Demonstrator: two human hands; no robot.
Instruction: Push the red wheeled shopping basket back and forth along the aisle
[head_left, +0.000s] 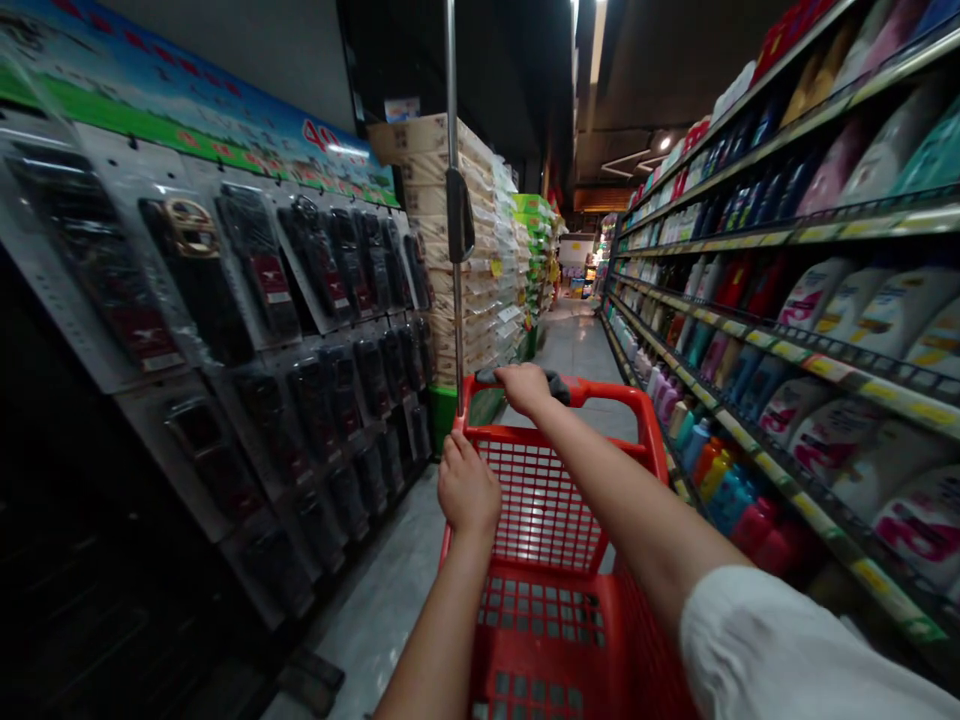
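Note:
In front of me is a red plastic shopping cart (547, 435) with a lattice basket and a dark grip on its far handle bar. My right hand (523, 388) is closed over that dark grip, its arm reaching across the basket. Lower down, my left hand (469, 485) wraps round the cart's left rim. A metal pole (454, 120) with a black clip rises at the cart's left corner, just above my left hand. The part of the basket that shows holds nothing.
Packaged belts (259, 260) hang on a display at left. Beyond them stand stacked cartons (435, 240) and green packages (534, 225). Shelves of bottles (817, 410) line the right side. The tiled aisle floor (574, 335) runs between them toward more goods at the far end.

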